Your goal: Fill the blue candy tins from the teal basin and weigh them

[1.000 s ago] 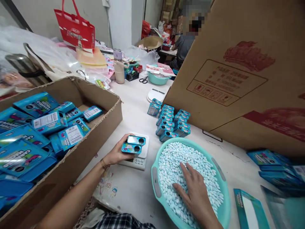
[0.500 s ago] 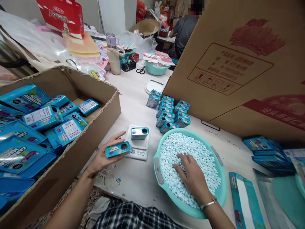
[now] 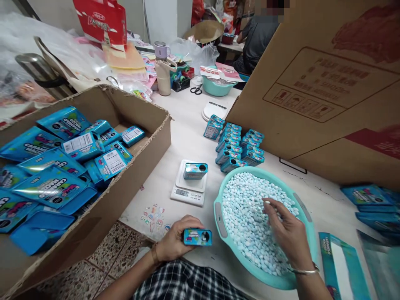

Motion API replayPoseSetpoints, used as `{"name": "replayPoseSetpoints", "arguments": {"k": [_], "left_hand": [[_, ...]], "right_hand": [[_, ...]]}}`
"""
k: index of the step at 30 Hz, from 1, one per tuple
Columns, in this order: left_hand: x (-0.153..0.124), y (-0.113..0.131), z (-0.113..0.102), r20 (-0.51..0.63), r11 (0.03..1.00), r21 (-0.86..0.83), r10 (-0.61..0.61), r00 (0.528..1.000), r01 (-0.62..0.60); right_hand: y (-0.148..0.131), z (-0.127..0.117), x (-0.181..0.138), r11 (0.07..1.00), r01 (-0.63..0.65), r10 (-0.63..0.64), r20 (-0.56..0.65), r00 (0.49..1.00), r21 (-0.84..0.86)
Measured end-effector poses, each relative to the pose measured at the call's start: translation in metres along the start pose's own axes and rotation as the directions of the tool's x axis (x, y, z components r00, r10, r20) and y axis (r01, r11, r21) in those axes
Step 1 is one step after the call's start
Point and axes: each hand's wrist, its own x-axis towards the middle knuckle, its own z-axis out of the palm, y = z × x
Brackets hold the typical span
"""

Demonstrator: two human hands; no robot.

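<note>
My left hand point(image 3: 176, 239) is closed around a small blue candy box point(image 3: 197, 237) near the table's front edge, its printed end with a round dark hole facing up. Over the turquoise basin point(image 3: 219, 216), my right hand point(image 3: 286, 229) pinches a pale candy point(image 3: 267, 201) between thumb and fingertips. Light blue and white candies point(image 3: 246, 208) fill the basin. Another blue candy box point(image 3: 195, 171) stands on a white digital scale point(image 3: 188, 196), whose display is lit. Behind the basin, several similar boxes point(image 3: 233, 150) stand in rows.
A cardboard carton point(image 3: 140, 166) of blue boxes stands at left. A large carton point(image 3: 312, 104) walls off the right. Flat blue packaging point(image 3: 343, 266) lies right of the basin. Scissors point(image 3: 196, 89), a tumbler point(image 3: 163, 77) and another basin point(image 3: 217, 88) are at the back; a person point(image 3: 259, 41) sits beyond.
My left hand has brought its box down and right, away from the scale. My right hand has lifted from among the candies, fingers now pinched. The camera view has shifted left.
</note>
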Motion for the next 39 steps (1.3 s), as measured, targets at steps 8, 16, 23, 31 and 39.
{"name": "replayPoseSetpoints", "arguments": {"k": [8, 16, 23, 31, 39], "left_hand": [[-0.008, 0.024, -0.067, -0.206, 0.994, 0.004, -0.106, 0.973, 0.109], [0.051, 0.040, -0.106, -0.585, 0.990, 0.127, 0.023, 0.811, 0.064], [0.108, 0.054, -0.103, -0.422, 0.909, 0.413, 0.134, 0.896, 0.059], [0.128, 0.051, -0.099, -0.276, 0.830, 0.556, 0.143, 0.950, 0.037], [0.126, 0.042, -0.098, -0.284, 0.870, 0.492, 0.129, 0.950, 0.029]], "right_hand": [[0.000, -0.003, -0.003, 0.997, -0.066, 0.059, -0.175, 0.983, -0.035], [0.001, -0.003, -0.003, 0.905, 0.347, -0.352, 0.024, 0.936, -0.245], [-0.008, -0.016, 0.014, 0.959, 0.202, -0.138, 0.292, 0.946, -0.200], [-0.113, 0.028, 0.074, 0.947, 0.244, -0.314, 0.437, 0.843, 0.210], [-0.162, 0.089, 0.105, 0.852, 0.523, -0.419, 0.572, 0.705, -0.019]]}}
